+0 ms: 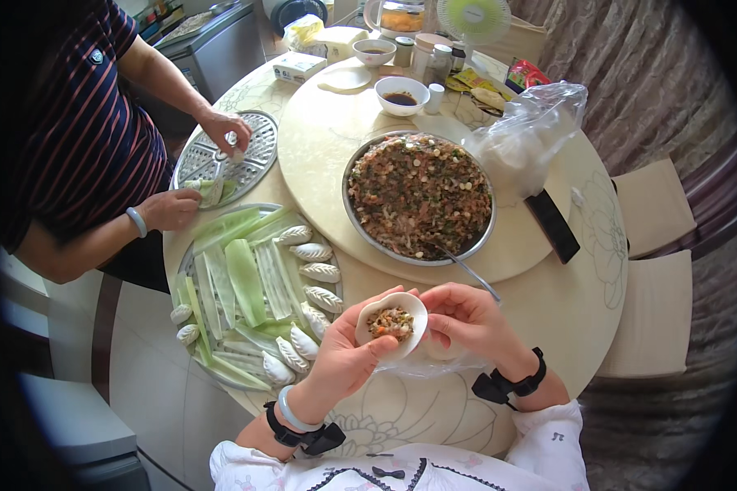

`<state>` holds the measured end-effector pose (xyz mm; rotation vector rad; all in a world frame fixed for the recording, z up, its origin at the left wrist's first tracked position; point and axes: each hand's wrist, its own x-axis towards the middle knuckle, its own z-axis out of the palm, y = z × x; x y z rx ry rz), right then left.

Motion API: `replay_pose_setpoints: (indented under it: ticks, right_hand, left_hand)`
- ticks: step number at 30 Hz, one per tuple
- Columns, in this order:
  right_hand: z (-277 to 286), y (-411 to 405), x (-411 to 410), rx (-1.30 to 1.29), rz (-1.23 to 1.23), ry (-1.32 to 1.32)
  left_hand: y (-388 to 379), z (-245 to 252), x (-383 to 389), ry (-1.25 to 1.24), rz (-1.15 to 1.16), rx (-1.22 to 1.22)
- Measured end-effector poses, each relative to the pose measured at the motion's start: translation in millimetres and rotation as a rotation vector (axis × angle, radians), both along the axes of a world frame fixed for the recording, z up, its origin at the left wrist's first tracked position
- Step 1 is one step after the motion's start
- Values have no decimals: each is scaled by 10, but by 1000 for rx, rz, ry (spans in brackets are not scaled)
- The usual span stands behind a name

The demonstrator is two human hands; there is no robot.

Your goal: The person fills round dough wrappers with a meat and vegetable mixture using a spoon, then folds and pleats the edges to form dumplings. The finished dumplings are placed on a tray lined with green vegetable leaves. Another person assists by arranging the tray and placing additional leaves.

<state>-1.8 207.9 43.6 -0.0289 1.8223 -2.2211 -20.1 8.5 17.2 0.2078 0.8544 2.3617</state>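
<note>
My left hand [348, 351] holds a round dough wrapper [368, 314] with a mound of chopped filling [390, 323] at its middle. The fingers of my right hand [467, 319] touch or pinch the wrapper's right edge. Beyond my hands, a metal bowl [346, 212] holds plenty of mixed filling, and a spoon's metal handle [476, 275] leans out over its near rim. To the left, a round steamer tray [187, 270] carries green leaf strips [244, 279] and several pleated dumplings [323, 299]. A clear plastic bag [430, 366] lies under my hands, partly hidden.
At the left, a person [92, 123] works over a second perforated tray [261, 138]. The turntable [310, 178] bears a phone [553, 227], a plastic bag of pale rounds [519, 141], a bowl of dark sauce [401, 98] and jars [439, 64]. Chairs [651, 313] stand at right.
</note>
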Motion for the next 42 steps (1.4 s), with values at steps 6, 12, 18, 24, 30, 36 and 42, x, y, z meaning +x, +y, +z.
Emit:
replay_pose_setpoints:
  ticks: [6,12,18,24,30,36,42]
  right_hand:
    - [-106,39,38,16,16,115]
    - [-196,23,35,109,-26,391]
    - [-209,-84,57,71,-103,403]
    - [-146,-117,103,-132,-133,114]
    - [-196,-90,80,37,-113,345]
    - [-136,-91,55,549,-193,784]
    - [-9,-45,2,535,-6,734]
  left_hand:
    - [0,-4,-1,74,35,-105]
    - [19,-20,18,128,28,-140]
    - [28,-28,24,199,47,-169]
    - [-7,-50,4,328,18,-191]
    - [-5,-12,-33,372,36,-303]
    - [10,-20,-32,155,17,-180]
    - [-22,-48,-55,110,51,-113]
